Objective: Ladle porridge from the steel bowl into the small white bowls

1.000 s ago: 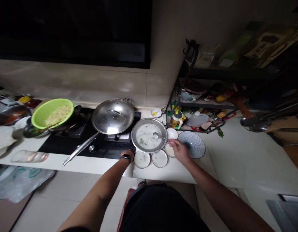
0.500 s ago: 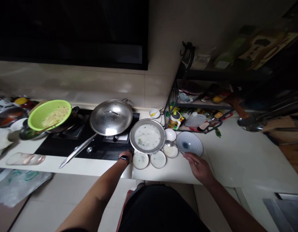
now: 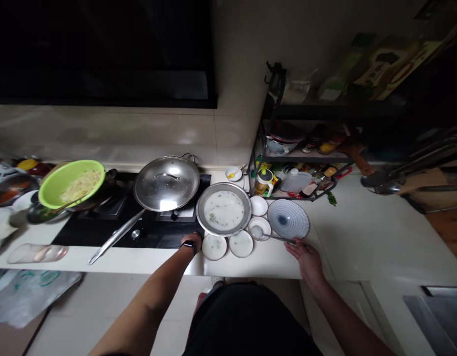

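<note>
My right hand [image 3: 304,252] grips the handle of a metal ladle [image 3: 272,236] whose bowl hangs over a small white bowl [image 3: 259,228]. My left hand [image 3: 193,241], with a dark watch on the wrist, rests at the near rim of a big metal basin [image 3: 245,214] of white porridge; its fingers are hidden. Two more small bowls [image 3: 214,246] [image 3: 241,244] holding porridge sit in front of the basin, and an empty white bowl [image 3: 258,205] sits to its right. A blue striped plate [image 3: 288,218] lies right of the bowls.
A lidded steel pan [image 3: 166,183] with a long handle sits on the black hob [image 3: 102,227]. A green bowl [image 3: 70,183] of noodles stands at the left. A wire rack [image 3: 298,178] of condiments stands behind the plate. White counter [image 3: 361,232] stretches right.
My right hand drew the ladle out of the basin and pulled back to the right, so the ladle's bowl now sits over the small bowl. The view shifted slightly.
</note>
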`<state>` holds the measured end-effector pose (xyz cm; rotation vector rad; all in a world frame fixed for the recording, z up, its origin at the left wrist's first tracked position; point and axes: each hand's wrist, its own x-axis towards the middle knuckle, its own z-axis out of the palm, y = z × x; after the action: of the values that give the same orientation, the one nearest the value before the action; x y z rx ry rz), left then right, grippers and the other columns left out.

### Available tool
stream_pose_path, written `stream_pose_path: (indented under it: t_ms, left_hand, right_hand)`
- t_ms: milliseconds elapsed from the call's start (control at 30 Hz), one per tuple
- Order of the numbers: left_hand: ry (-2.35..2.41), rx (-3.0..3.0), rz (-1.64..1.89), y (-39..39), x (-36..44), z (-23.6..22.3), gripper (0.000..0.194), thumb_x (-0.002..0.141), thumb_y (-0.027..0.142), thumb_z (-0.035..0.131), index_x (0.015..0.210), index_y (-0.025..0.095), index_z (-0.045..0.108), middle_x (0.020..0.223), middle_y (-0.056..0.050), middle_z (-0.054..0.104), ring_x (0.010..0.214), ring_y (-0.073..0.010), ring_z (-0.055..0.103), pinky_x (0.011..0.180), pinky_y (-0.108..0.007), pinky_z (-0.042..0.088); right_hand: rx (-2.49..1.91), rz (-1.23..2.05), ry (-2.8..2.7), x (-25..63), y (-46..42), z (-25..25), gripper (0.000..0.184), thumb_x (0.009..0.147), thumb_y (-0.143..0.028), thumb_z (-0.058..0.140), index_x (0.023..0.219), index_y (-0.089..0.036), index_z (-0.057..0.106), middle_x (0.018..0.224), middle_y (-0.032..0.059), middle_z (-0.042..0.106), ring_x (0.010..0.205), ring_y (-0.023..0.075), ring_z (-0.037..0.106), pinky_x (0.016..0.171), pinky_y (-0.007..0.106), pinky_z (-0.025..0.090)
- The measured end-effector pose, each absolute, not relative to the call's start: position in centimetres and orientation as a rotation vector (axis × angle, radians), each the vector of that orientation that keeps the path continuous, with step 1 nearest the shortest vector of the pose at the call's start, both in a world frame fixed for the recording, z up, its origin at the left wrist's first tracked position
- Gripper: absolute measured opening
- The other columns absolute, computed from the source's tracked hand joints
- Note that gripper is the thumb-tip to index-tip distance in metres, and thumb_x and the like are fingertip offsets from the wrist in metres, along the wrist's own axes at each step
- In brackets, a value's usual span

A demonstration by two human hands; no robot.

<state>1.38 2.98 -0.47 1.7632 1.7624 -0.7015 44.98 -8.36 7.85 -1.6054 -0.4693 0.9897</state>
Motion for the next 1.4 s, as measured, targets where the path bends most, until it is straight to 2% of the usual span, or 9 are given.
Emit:
stream_pose_path:
  t_ms: [133,333,533,767,900,967,1067,1267,1400]
  left_hand:
    - [1.768,1.75,-0.744,3.0,1.6,0.0,0.046,0.092,0.016,0.058,0.135,0.008,0.069,0.132,-0.028,0.074,0.125,-0.0355,0.073,0.102,-0.045,0.061]
    - [1.759,1.748,-0.745,3.0,1.8,0.3,0.046,0.092,0.016,0.057,0.136,0.007,0.069,0.132,-0.028,0.074,0.127,-0.0359,0.072,0.102,-0.046,0.061]
    - [1.773,1.721,-0.717,3.1,1.7,-0.1,0.047,0.092,0.021,0.059,0.136,0.008,0.069,0.133,-0.028,0.073,0.125,-0.0364,0.073,0.101,-0.045,0.061]
    - [1.748,1.743,-0.709,3.0,1.7,-0.2,0.05,0.09,0.017,0.061,0.139,0.006,0.067,0.133,-0.03,0.073,0.129,-0.0369,0.071,0.103,-0.045,0.06]
    - [1.726,1.729,-0.735,3.2,1.8,0.0,0.054,0.088,0.016,0.065,0.141,0.008,0.066,0.136,-0.027,0.072,0.13,-0.0368,0.07,0.105,-0.045,0.059]
    - [1.727,1.723,-0.77,3.3,1.9,0.1,0.055,0.088,0.016,0.065,0.142,0.009,0.066,0.138,-0.026,0.071,0.13,-0.036,0.07,0.105,-0.044,0.06]
    - [1.742,1.724,-0.78,3.3,2.0,0.1,0.056,0.087,0.019,0.067,0.143,0.013,0.065,0.137,-0.024,0.073,0.13,-0.0359,0.07,0.103,-0.045,0.061]
    - [1.771,1.716,-0.747,3.3,1.9,-0.3,0.052,0.089,0.018,0.067,0.14,0.01,0.068,0.135,-0.027,0.072,0.128,-0.0372,0.071,0.105,-0.046,0.06]
    - [1.759,1.722,-0.741,3.3,1.6,-0.6,0.047,0.091,0.017,0.063,0.136,0.01,0.07,0.135,-0.026,0.073,0.127,-0.0362,0.072,0.103,-0.045,0.061]
  right_hand:
    - [-1.553,1.018,-0.409,45.6,-7.9,8.3,0.059,0.057,-0.066,0.097,0.084,-0.02,0.071,0.083,0.0094,0.082,0.077,0.0359,0.083,0.083,0.056,0.07]
    - [-1.483,0.996,-0.515,45.4,-6.1,10.4,0.057,0.065,-0.065,0.095,0.088,-0.018,0.072,0.087,0.0124,0.082,0.081,0.0369,0.083,0.086,0.058,0.069]
    - [-1.468,1.061,-0.562,43.0,-1.8,11.7,0.055,0.067,-0.061,0.095,0.092,-0.018,0.072,0.081,0.0114,0.081,0.082,0.0351,0.083,0.084,0.052,0.069]
    - [-1.528,1.053,-0.961,37.0,2.4,10.6,0.047,0.09,-0.064,0.071,0.099,-0.019,0.072,0.082,0.0111,0.081,0.081,0.0326,0.083,0.079,0.048,0.069]
    - [-1.393,0.784,-1.805,35.7,2.1,11.0,0.031,0.103,-0.037,0.054,0.112,-0.021,0.079,0.112,0.0138,0.083,0.105,0.03,0.081,0.098,0.047,0.065]
    - [-1.229,0.614,-2.195,36.0,1.4,11.7,0.034,0.1,-0.021,0.053,0.121,-0.023,0.079,0.128,0.0131,0.08,0.118,0.0282,0.076,0.105,0.045,0.061]
    - [-1.133,0.444,-2.374,37.3,-0.4,13.0,0.042,0.098,-0.012,0.05,0.129,-0.023,0.077,0.133,0.0118,0.078,0.12,0.0257,0.076,0.105,0.042,0.062]
    - [-1.46,0.434,-1.846,42.4,-5.4,14.2,0.028,0.108,-0.029,0.054,0.117,-0.026,0.079,0.113,0.0082,0.084,0.105,0.0259,0.081,0.098,0.039,0.064]
    - [-1.56,0.549,-1.775,44.9,-7.5,12.8,0.03,0.107,-0.04,0.055,0.113,-0.026,0.081,0.106,0.0084,0.085,0.097,0.0272,0.082,0.092,0.04,0.066]
